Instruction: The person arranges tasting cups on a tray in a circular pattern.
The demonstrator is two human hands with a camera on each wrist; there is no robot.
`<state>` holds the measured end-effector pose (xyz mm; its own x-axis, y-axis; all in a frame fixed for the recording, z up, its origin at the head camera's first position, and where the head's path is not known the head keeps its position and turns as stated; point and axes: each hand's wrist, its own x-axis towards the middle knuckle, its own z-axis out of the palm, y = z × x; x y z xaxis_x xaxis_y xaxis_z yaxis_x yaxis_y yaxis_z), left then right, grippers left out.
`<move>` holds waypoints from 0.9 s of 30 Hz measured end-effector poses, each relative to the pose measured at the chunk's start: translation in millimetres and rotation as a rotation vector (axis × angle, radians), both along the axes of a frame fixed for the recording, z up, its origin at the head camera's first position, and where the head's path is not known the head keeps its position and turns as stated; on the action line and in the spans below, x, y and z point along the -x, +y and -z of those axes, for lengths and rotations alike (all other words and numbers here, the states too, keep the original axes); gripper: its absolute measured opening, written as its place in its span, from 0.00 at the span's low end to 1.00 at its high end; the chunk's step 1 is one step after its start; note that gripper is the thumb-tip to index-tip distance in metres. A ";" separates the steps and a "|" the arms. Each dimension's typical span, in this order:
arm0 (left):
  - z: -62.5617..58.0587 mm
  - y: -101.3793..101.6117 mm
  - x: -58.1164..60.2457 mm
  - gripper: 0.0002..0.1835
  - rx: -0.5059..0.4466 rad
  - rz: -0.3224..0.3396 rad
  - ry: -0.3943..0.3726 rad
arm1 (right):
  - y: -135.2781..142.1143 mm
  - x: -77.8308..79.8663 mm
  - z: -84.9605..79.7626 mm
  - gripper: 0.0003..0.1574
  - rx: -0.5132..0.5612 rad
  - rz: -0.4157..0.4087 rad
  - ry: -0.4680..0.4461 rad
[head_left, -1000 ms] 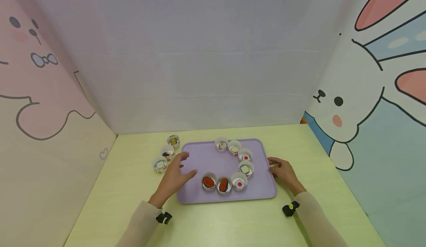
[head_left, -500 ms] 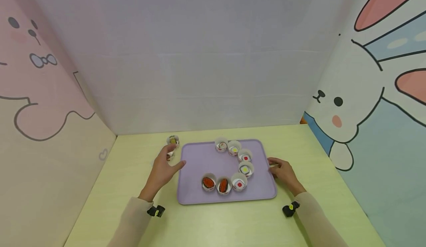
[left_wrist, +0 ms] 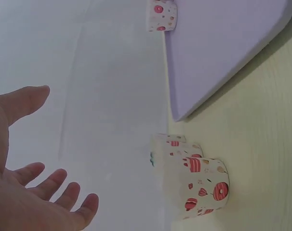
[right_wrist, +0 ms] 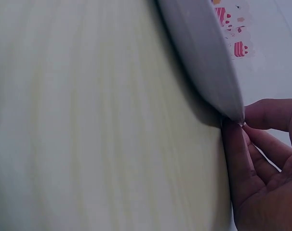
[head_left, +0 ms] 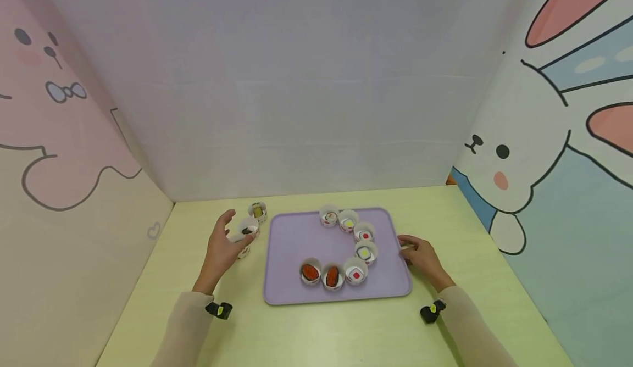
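Note:
Left of the tray, three small paper cups holding sushi-like pieces stand in a slanted row: a far cup (head_left: 257,211), a middle cup (head_left: 249,226) and a near cup (head_left: 243,253), partly hidden by my left hand (head_left: 217,251). That hand hovers over them, fingers spread and nothing held; the left wrist view has a printed cup (left_wrist: 204,190) below its fingertips. My right hand (head_left: 420,254) pinches the right rim of the lilac tray (head_left: 296,235). In the right wrist view, the thumb and a finger meet at the tray's edge (right_wrist: 206,57).
On the tray, several similar cups form a curve, from a back cup (head_left: 328,216) round to a cup with an orange-red topped piece (head_left: 310,272) at the front. A white wall (head_left: 306,109) closes the back; printed panels flank the pale yellow table (head_left: 321,334).
My left hand has moved leftward, away from the tray's left edge and over the loose cups, uncovering the middle one. My right hand and the tray stay in place.

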<state>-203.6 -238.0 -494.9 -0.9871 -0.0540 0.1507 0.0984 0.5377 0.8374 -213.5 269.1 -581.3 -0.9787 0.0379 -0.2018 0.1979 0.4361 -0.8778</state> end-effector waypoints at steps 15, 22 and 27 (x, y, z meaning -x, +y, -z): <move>28.7 -25.3 10.3 0.56 -0.028 -0.034 -0.114 | 0.2 -0.2 1.4 0.32 -0.007 0.009 0.002; 37.8 -28.3 13.9 0.58 -0.056 -0.047 -0.185 | 0.6 0.1 1.9 0.32 0.006 0.001 0.006; 45.3 -28.3 15.3 0.59 -0.063 -0.059 -0.232 | 1.5 1.3 3.5 0.32 0.011 -0.003 0.008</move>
